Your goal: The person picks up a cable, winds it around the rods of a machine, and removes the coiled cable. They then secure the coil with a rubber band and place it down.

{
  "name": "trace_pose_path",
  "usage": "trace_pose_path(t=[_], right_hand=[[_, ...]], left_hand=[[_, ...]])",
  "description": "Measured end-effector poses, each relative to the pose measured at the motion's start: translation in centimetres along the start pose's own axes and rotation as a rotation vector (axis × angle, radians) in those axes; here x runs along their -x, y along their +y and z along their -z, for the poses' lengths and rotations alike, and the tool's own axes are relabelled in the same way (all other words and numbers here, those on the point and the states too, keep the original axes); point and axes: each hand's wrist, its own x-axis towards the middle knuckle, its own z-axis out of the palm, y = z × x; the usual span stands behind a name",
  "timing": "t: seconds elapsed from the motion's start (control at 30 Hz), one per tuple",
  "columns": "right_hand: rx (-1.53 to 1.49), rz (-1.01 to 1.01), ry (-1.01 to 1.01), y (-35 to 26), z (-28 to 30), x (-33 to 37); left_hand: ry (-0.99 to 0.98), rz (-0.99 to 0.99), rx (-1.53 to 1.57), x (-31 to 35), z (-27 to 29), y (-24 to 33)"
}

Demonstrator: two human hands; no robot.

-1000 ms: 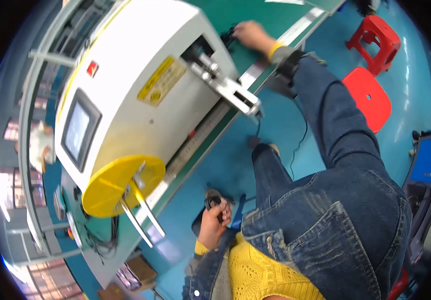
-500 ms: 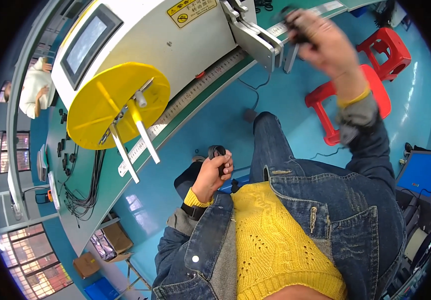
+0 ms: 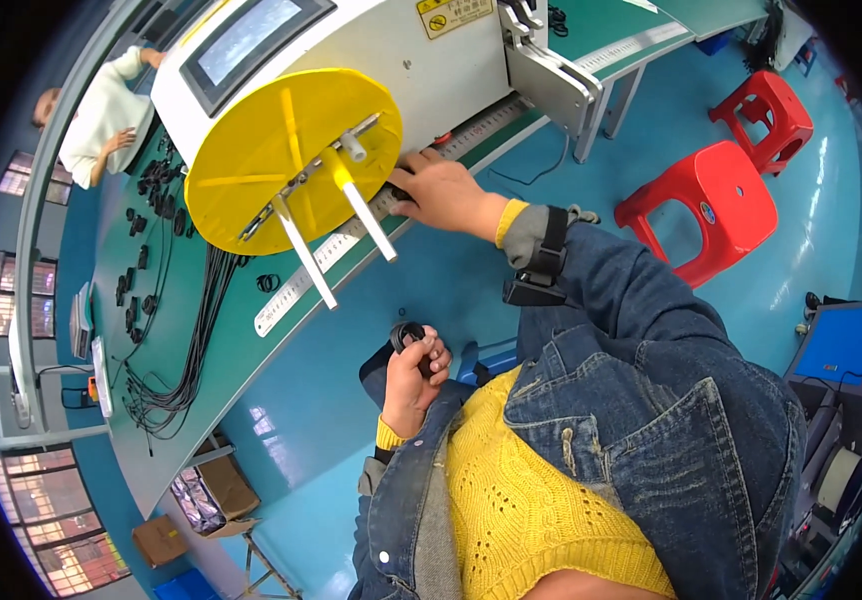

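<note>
My left hand [image 3: 415,382], low in front of me, is closed around a coil of black cable [image 3: 408,334]. The loops stick up above its fingers. Beside the yellow disc [image 3: 241,190] of a white machine, my right hand [image 3: 448,196] reaches over the bench edge. Its fingers are bent over the metal ruler [image 3: 346,240], and a small dark thing shows at the fingertips, mostly hidden. Two metal rods [image 3: 368,222] stick out from the disc toward me. A small black coil [image 3: 268,283] lies on the green bench close to the ruler's end.
Black cables [image 3: 206,340] and loose coils spread over the left of the bench [image 3: 181,300]. A metal plate bracket [image 3: 556,85] juts from the machine's right. Two red stools [image 3: 711,210] stand at right. Another person [image 3: 106,115] is across the bench. Cardboard boxes [image 3: 161,540] sit lower left.
My right hand has come from the upper right, where it held something black, leftward to the ruler by the disc. My left hand still grips its coil. The view has shifted.
</note>
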Motion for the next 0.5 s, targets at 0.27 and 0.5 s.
trace_pose_path(t=[0.27,0.5], right_hand=[[-0.342,-0.051,-0.028,2.6,1.7,0.4],[-0.190,-0.132,0.274,4.4,1.8,1.1]], left_hand=[[-0.039,0.058,-0.024,-0.7,-0.3,-0.5],[-0.049,0.089,-0.047,-1.5,-1.0,-0.8]])
